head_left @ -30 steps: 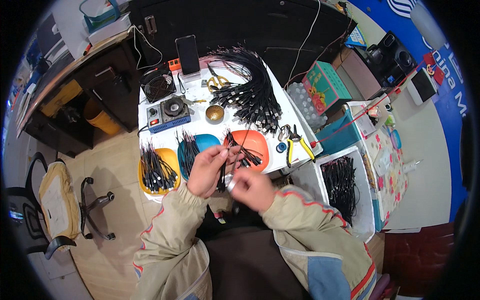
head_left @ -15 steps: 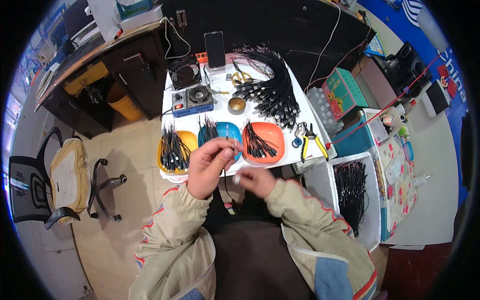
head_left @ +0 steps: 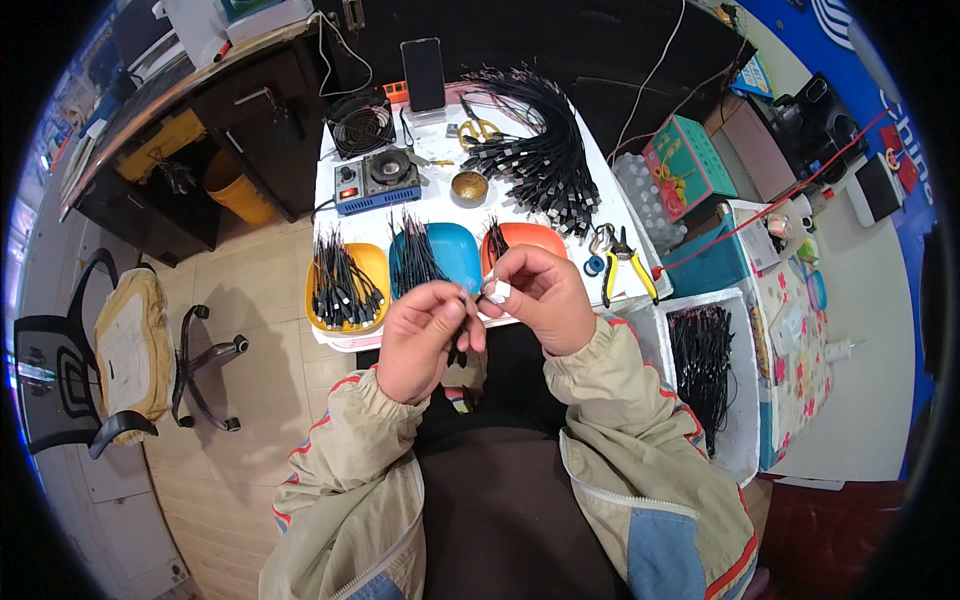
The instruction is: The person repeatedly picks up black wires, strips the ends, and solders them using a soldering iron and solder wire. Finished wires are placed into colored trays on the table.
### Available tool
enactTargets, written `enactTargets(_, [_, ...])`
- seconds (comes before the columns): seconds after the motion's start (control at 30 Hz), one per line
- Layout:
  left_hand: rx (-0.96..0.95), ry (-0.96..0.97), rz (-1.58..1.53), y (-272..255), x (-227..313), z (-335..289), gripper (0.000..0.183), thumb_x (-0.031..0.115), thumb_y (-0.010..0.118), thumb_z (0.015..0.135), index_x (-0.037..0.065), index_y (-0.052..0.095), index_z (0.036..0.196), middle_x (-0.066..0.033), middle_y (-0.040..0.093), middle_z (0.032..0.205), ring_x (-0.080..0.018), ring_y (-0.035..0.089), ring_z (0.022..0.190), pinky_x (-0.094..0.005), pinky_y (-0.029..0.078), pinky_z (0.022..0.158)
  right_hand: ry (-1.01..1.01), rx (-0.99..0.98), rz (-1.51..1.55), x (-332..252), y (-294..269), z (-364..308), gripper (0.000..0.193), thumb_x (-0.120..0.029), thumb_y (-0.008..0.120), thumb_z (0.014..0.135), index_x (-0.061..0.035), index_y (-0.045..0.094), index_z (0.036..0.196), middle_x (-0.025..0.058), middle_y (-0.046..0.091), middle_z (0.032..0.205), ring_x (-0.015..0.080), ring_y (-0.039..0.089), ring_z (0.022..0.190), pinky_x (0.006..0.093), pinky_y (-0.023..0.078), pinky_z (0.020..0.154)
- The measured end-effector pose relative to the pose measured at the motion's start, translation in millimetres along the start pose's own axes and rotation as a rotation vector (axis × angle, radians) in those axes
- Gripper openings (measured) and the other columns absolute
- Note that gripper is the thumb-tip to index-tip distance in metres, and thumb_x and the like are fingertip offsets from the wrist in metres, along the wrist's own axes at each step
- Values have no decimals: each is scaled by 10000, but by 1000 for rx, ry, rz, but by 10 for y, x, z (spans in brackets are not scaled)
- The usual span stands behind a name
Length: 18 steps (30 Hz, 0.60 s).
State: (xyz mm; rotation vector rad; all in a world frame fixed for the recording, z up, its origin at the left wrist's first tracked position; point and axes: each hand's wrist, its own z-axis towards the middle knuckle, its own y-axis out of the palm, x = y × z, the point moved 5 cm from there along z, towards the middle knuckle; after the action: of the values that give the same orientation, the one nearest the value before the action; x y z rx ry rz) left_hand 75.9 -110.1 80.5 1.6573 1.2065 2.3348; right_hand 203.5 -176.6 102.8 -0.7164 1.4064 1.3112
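The person's left hand (head_left: 425, 335) pinches a black cable (head_left: 458, 357) at the white table's (head_left: 432, 212) near edge, the right hand (head_left: 550, 305) bent in just beside it. Beyond I see the yellow tray (head_left: 376, 260) left, blue tray (head_left: 456, 256) between, orange tray (head_left: 540, 238) right, all holding cables. Farther off, a big cable bundle (head_left: 560, 165) lies right of a small bowl (head_left: 468, 188).

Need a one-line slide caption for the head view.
Left hand holding a black cable, right hand close by; more cables in the yellow tray, blue tray and orange tray beyond.
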Motion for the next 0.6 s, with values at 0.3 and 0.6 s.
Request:
enactTargets(0.3, [197, 772, 1268, 261, 224, -68, 108, 21, 574, 912, -57, 611, 978, -104, 627, 748, -125, 593, 642, -260, 466, 565, 20, 296, 70, 146, 71, -164, 99, -39, 631, 868, -23, 543, 913, -20, 556, 825, 19, 479, 706, 179, 401, 618])
enactTargets(0.6, [109, -80, 34, 35, -111, 34, 146, 99, 518, 960, -26, 576, 1011, -16, 527, 696, -46, 359, 539, -180, 253, 469, 127, 152, 524, 301, 92, -148, 76, -92, 579, 914, -28, 559, 949, 10, 569, 830, 67, 489, 677, 212, 402, 609])
